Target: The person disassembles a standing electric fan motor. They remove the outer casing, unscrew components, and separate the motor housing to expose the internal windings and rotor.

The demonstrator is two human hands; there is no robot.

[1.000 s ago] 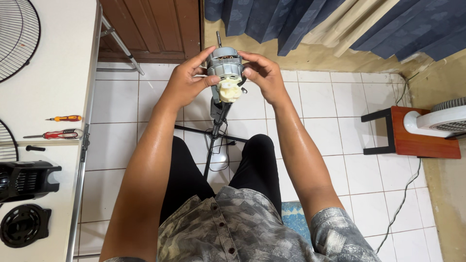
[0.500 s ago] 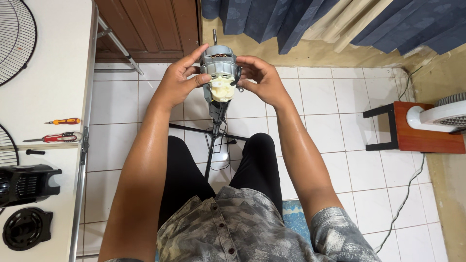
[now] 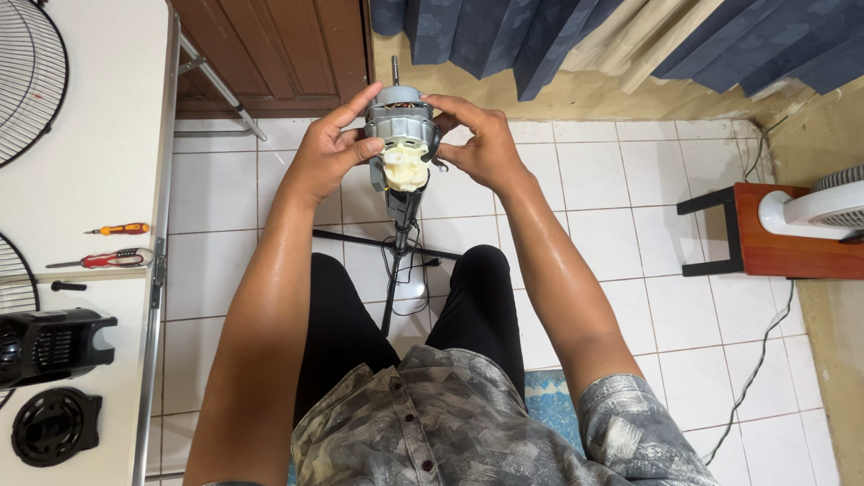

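Observation:
A bare fan motor [image 3: 401, 135] with a grey metal body, a thin shaft sticking up and a cream plastic gearbox sits on top of a black stand pole [image 3: 396, 261]. My left hand [image 3: 328, 148] grips the motor's left side, thumb on the grey housing. My right hand [image 3: 481, 144] holds the right side, fingertips on the upper edge. Both arms reach out over my black-trousered knees. A black cable hangs down along the pole.
A white table [image 3: 99, 162] on the left carries two wire fan grilles [image 3: 27, 72], an orange screwdriver [image 3: 121, 229], a red screwdriver [image 3: 103, 261], a black fan housing [image 3: 54, 346] and a round black cover [image 3: 54, 427]. A small white fan [image 3: 814, 211] rests on a red-brown stool [image 3: 774, 243] at right. White tile floor.
The motor and both hands sit slightly higher and further left in view. My grip on the motor looks the same.

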